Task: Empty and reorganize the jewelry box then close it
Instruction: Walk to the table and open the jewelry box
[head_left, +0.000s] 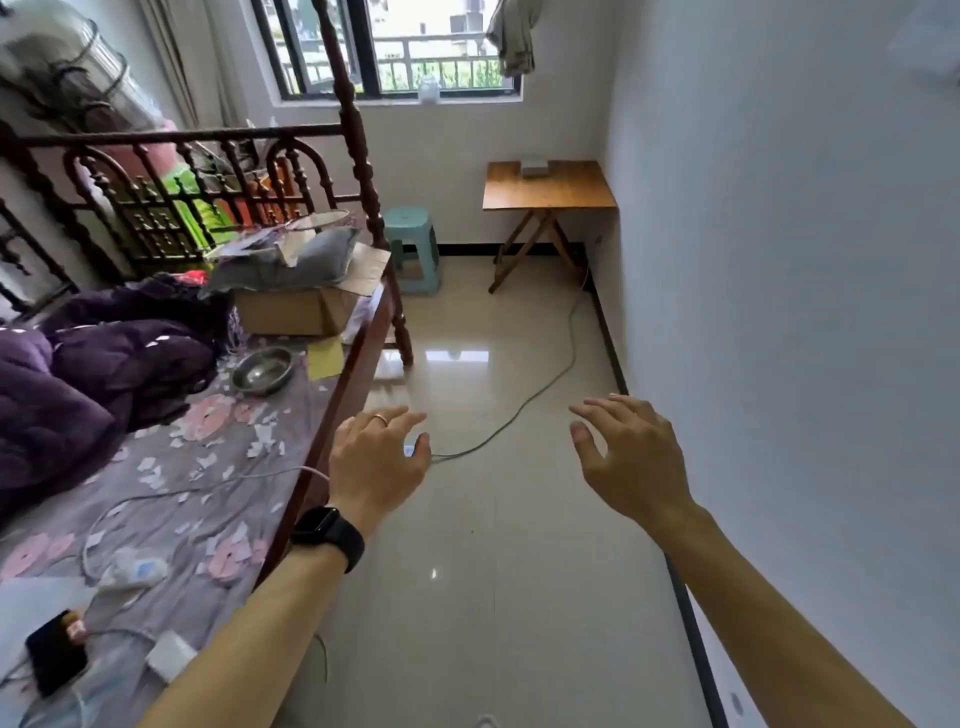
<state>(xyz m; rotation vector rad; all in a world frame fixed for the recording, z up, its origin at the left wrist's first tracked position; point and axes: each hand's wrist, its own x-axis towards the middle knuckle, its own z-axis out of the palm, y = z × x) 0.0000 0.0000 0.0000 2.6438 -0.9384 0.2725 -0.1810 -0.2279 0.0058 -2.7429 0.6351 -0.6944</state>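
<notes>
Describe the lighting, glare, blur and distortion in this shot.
Head view: daylight pours through the window, the outside washed out. Head view: white glare patches on the glossy floor. Head view: the wide lens bends the bed post and the wall. Head view: the fan is smeared, the small grey box on the table too soft to read.

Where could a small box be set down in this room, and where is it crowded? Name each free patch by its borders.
Free: the wooden table in front of the grey box; the floor between bed frame and right wall, save where the cable crosses. Crowded: the bed, with quilt, cardboard box, bowl and phone.
</notes>
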